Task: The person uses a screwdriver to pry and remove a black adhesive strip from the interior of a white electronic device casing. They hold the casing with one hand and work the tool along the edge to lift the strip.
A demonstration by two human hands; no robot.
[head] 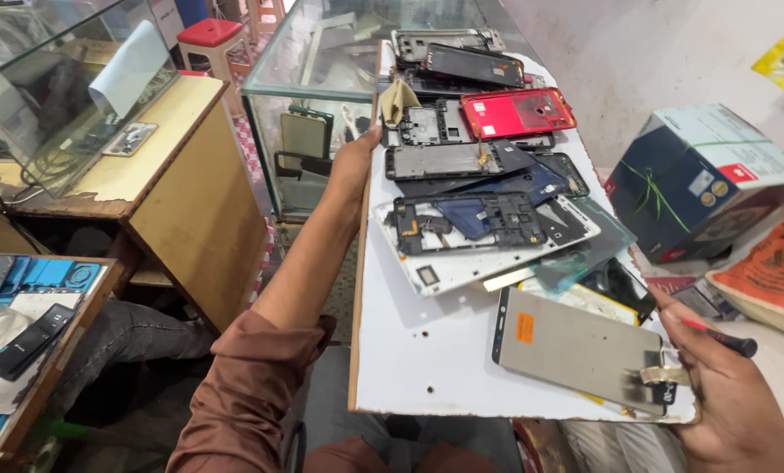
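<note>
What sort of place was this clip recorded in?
Most likely a small phone repair shop: a white board piled with stripped phone frames and a loose screen panel, with a glass display counter alongside.

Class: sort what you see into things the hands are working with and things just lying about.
In hand:
left hand on white board
right hand holding screwdriver, touching grey phone screen

Lying about:
red phone frame
blue box
red stool

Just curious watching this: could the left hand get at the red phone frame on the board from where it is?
Probably yes. The left hand grips the white board's left edge, and the red phone frame lies uncovered on top of the pile, a little further along. It would have to let go of the board first.
</note>
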